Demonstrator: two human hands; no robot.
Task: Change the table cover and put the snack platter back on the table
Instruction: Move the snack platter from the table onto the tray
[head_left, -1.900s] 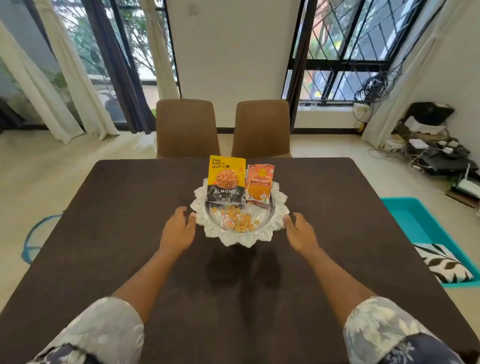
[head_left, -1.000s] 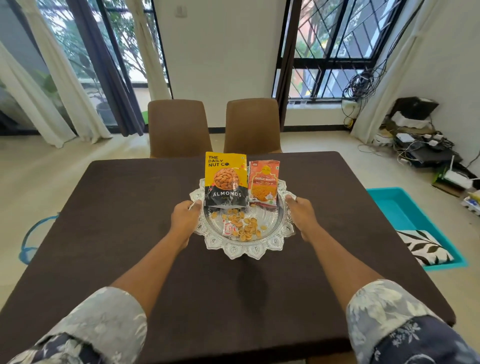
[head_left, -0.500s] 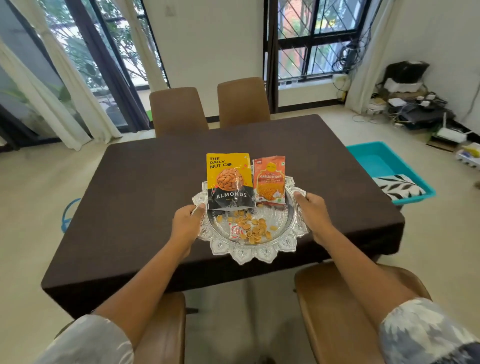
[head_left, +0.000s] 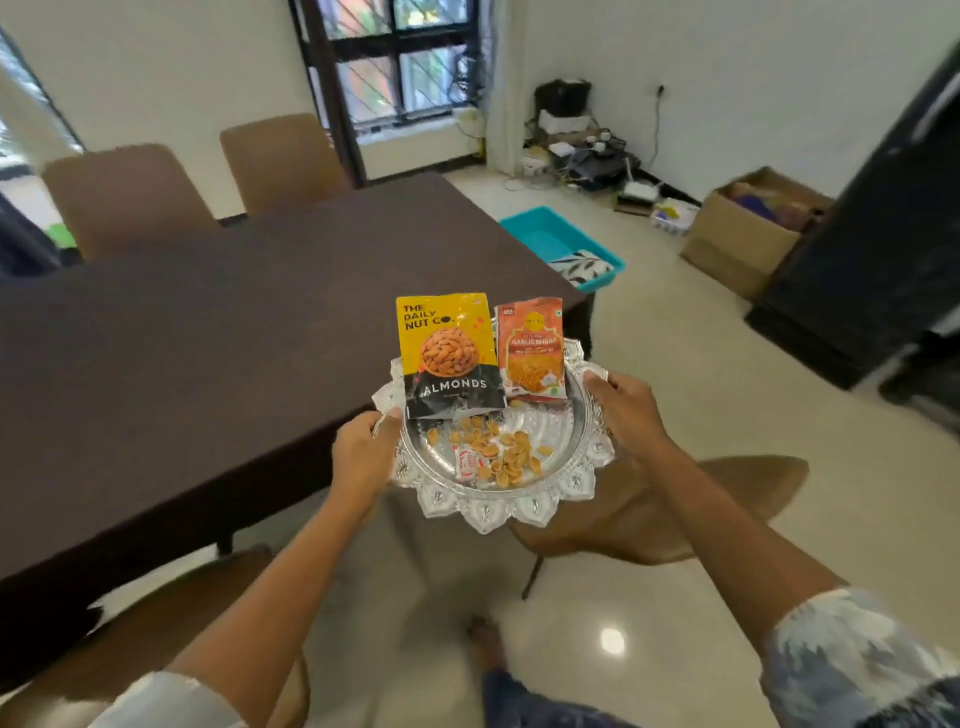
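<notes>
Holds a platter (head_left: 498, 501) in the air with both hands, off the table (head_left: 218, 332), just past its near right corner, above the floor (head_left: 675, 597) and the edge of a brown chair (head_left: 727, 499). Left hand (head_left: 358, 457) curled round the left rim, thumb on top. Right hand (head_left: 628, 410) curled round the right rim, thumb over the edge.

Round, silvery, shiny metal. Flat embossed middle inside a raised ring, then a scalloped border of pointed leaf shapes. Roughly level.

At its far side, two packets standing side by side:
- On the left, a glossy pouch (head_left: 449, 358), yellow above and black below, printed "THE DAILY NUT CO." and "ALMONDS", with a round picture of almonds.
- On the right, a smaller orange packet (head_left: 532, 348), with "GARLIC" legible and the rest too blurred to read.

Loose in the middle, a scatter of pale tan seeds (head_left: 511, 457). Among them a small white sachet (head_left: 466, 461) with red print, unreadable.

On the table, a plain, matte, dark brown cover (head_left: 130, 519), hanging over the edges. Beyond it, two far chairs (head_left: 280, 161) with padded brown backs. On the floor to the right, a teal tray (head_left: 540, 234) with a leaf-print cloth (head_left: 582, 262) in it, and an open cardboard box (head_left: 737, 244). On both arms, pale floral sleeves (head_left: 852, 660).
</notes>
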